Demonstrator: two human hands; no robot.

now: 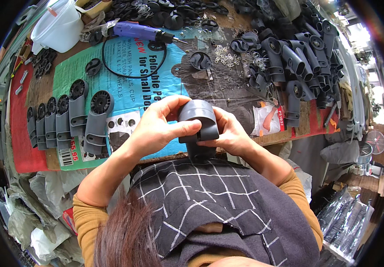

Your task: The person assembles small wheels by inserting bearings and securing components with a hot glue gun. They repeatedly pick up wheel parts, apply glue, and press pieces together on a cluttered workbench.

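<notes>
Close to my body, at the table's near edge, I hold a dark grey plastic caster housing with a rounded top. My left hand grips it from the left, with the thumb pressed across its front. From the other side my right hand closes on it, its fingers partly hidden behind the part. The lower end of the housing points down toward my checked apron. To the left of my left hand stands a row of similar casters with black wheels fitted in them.
Beyond my hands lies a purple electric screwdriver with a black cord. Round black caps and scattered metal washers are on the printed cardboard. Grey housings pile up at right; a white bucket stands far left.
</notes>
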